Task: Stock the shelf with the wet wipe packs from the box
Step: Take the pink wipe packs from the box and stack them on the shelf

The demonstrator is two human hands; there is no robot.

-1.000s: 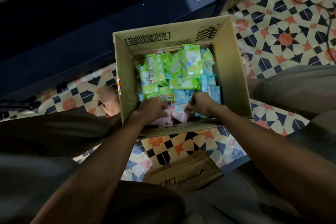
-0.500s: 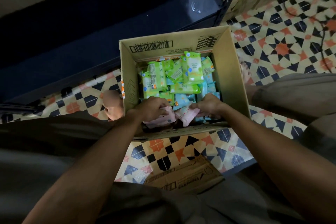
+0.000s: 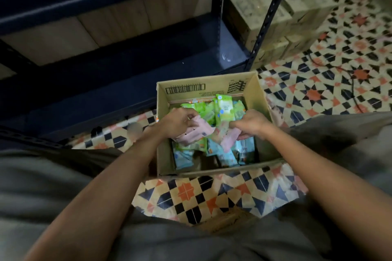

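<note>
Two hands grip pink wet wipe packs over the box: the left hand clutches one pack, the right hand another. Beneath both, green and blue packs remain. They look light, soft, slick; grip edges firmly.

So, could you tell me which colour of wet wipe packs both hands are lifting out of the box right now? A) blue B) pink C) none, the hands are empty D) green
B: the left hand and the right hand each grip pink packs above the box, while the green packs and blue packs lie inside.
</note>
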